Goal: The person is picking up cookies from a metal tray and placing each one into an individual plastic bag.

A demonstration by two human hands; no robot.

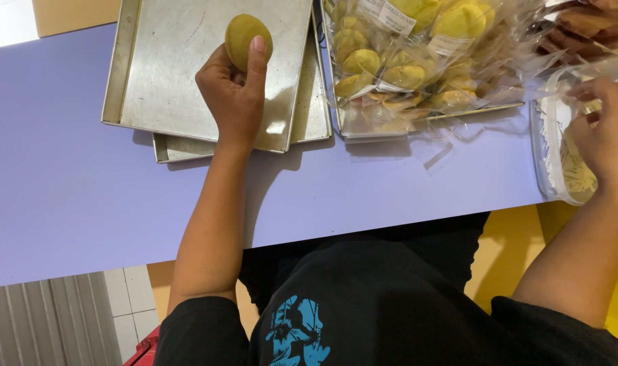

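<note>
the left hand (233,91) is raised over the table with the forearm stretched straight out from the shoulder, wrist level, knuckles turned toward the person. its fingers curl up and the thumb lies along the near face of a round yellow cookie (246,39), so the cookie is pinched at the fingertips and sits just above the palm. directly under that grip is an empty metal baking tray (153,81), stacked a little askew on a second tray (187,150) whose edge shows nearer the person. to the right of the grip a third tray holds a heap of clear bags of yellow cookies (403,64). all of this rests on a pale purple table (85,196).

the right hand (603,132) is well apart from the cookie, at the far right edge. its arm bends at the elbow and the hand dips, fingers bent, into a clear plastic container (559,156); i cannot tell whether it is gripping anything there.
</note>
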